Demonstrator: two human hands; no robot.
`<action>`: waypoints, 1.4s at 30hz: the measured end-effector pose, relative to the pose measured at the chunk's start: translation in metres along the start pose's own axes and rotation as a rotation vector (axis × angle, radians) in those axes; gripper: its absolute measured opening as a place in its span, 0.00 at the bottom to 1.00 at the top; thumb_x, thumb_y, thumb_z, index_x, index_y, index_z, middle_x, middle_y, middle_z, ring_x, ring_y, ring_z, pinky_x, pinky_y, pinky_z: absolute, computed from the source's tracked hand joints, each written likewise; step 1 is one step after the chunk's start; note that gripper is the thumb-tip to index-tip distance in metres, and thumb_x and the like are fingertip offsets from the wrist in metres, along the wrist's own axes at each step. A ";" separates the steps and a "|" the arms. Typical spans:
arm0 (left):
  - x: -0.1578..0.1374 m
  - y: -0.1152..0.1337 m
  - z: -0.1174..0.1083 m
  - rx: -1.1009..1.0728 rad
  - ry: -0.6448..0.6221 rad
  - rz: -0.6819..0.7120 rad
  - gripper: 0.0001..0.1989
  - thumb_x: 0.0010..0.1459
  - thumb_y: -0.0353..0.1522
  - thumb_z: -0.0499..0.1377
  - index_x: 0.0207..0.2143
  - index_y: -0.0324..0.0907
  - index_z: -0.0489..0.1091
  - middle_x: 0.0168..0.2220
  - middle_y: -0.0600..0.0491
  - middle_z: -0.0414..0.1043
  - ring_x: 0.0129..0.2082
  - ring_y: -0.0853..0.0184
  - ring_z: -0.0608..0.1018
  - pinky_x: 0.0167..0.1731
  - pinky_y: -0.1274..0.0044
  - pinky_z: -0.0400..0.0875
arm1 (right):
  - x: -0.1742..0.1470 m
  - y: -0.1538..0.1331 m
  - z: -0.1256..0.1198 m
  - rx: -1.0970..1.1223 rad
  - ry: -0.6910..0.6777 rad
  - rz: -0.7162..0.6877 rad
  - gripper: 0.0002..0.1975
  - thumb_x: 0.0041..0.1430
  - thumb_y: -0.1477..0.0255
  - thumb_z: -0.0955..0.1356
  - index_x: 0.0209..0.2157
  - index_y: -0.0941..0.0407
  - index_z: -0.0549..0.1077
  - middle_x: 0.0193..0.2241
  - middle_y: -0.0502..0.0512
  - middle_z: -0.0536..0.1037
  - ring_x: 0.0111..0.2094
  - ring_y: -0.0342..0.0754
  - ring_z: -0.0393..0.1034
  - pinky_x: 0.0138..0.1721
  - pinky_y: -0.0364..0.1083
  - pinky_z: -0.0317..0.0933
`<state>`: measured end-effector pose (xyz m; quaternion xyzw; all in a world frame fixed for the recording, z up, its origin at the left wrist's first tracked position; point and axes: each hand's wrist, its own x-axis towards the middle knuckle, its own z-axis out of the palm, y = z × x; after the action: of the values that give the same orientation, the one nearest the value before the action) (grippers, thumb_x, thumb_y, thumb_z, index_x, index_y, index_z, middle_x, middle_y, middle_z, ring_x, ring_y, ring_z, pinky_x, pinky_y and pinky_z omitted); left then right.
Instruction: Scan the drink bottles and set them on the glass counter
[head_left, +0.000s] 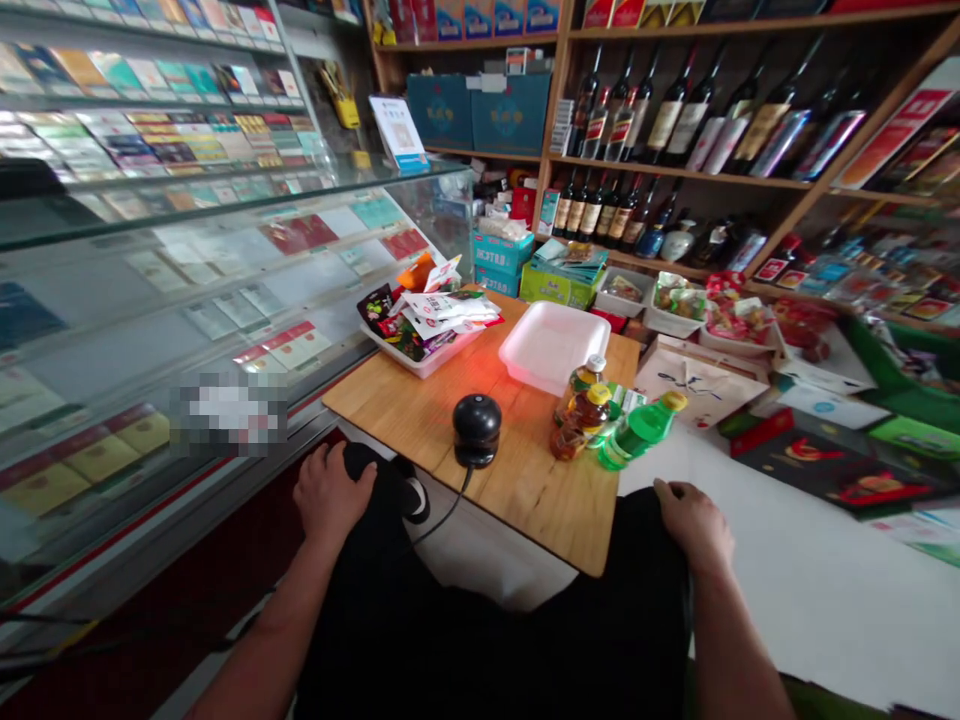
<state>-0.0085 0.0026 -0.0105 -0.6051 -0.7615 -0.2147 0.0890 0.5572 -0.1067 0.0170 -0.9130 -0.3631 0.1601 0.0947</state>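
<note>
Our left hand [330,492] and right hand [694,520] rest apart on our dark-clothed knees, holding nothing. The round black scanner [476,428] stands on the wooden worktop [540,500] at one o'clock from the left hand, which is nearer. Lying bottles [607,420] sit at eleven o'clock from the right — empty white tray [553,345] beyond.

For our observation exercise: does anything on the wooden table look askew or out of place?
Yes. The green plastic bottle lies tipped on its side beside the upright amber bottles, and the snack packets are heaped untidily, spilling over their white tray.
</note>
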 end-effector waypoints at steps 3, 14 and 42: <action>0.001 -0.003 0.002 -0.172 0.099 0.002 0.29 0.61 0.46 0.59 0.57 0.34 0.69 0.58 0.36 0.67 0.59 0.47 0.69 0.59 0.57 0.65 | -0.008 0.009 0.012 0.079 0.160 -0.035 0.35 0.64 0.47 0.59 0.59 0.57 0.73 0.57 0.67 0.73 0.57 0.67 0.68 0.59 0.60 0.61; -0.074 0.124 -0.055 -0.920 -0.178 0.526 0.13 0.64 0.31 0.60 0.51 0.43 0.72 0.49 0.48 0.75 0.48 0.62 0.78 0.51 0.69 0.73 | -0.095 -0.038 -0.023 0.549 0.671 -0.334 0.12 0.62 0.62 0.68 0.37 0.54 0.80 0.35 0.53 0.80 0.36 0.50 0.75 0.43 0.49 0.65; -0.068 0.248 -0.012 -1.224 -0.973 0.089 0.33 0.58 0.34 0.64 0.64 0.37 0.59 0.63 0.35 0.64 0.59 0.53 0.73 0.55 0.65 0.71 | -0.075 -0.169 -0.069 0.517 0.577 -0.770 0.12 0.58 0.64 0.72 0.40 0.57 0.78 0.35 0.55 0.74 0.36 0.50 0.69 0.41 0.50 0.66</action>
<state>0.2454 -0.0187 0.0275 -0.6026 -0.4362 -0.3030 -0.5957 0.4238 -0.0405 0.1468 -0.6679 -0.5793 -0.0591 0.4635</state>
